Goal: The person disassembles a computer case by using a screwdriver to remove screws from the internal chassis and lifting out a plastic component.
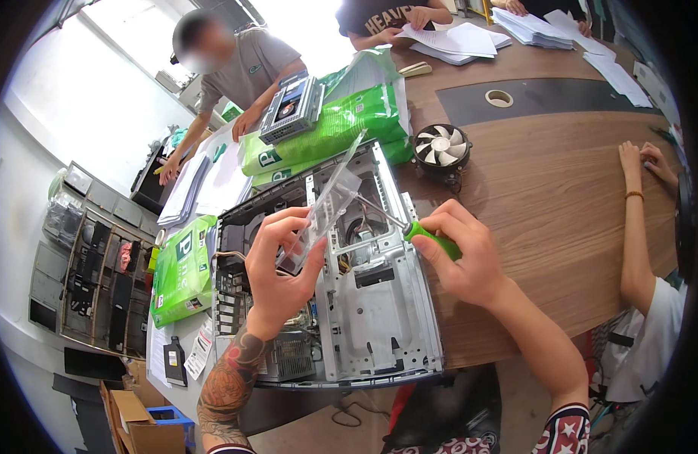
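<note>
My left hand (277,284) is closed on a thin clear plastic piece (335,191), holding it tilted above an opened computer case (383,321). Whether the plastic is a bag or a rigid tray I cannot tell. In my right hand (470,253) is a screwdriver with a green handle (440,239), gripped between thumb and fingers. Its metal shaft points up and left, with the tip close to or touching the plastic. The case lies flat at the table's near edge, showing its metal frame, cables and boards. Part of its inside is hidden behind my left hand and the plastic.
A cooling fan (441,145) sits on the wooden table (545,227) right of the case. Beyond the case, green paper packs (326,125) carry a metal drive cage (292,110). Another green pack (183,268) stands left. A tape roll (499,98) lies farther back. Several people are around the table.
</note>
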The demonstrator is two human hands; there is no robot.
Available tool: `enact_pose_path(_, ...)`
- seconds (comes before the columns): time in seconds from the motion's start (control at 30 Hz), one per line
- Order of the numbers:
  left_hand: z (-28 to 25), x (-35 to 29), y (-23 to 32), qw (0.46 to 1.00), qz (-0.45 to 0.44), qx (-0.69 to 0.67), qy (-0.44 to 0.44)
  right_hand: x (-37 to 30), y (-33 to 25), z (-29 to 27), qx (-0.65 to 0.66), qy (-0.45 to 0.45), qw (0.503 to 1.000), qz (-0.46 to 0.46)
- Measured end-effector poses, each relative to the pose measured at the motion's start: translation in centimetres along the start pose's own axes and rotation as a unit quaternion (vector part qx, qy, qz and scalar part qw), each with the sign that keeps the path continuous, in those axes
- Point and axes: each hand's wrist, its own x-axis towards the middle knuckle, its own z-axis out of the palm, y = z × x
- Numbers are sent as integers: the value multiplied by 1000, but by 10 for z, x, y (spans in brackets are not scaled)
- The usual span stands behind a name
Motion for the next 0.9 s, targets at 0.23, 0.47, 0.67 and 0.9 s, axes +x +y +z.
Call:
enact_pose_path(0.23,-3,8,-2,997,51,55,25,-2,-2,-2,43,15,998,40)
enact_pose_path(0.47,-7,6,6,1000,9,7,-28,0,6,0,28,88,995,47)
enact_pose_path(0.67,-6,7,6,999,33,5,-31,3,7,-1,-49,104,993,38)
enact_pose_path(0.9,0,6,0,998,-42,-41,4,1,11,-2,-112,55,989,81)
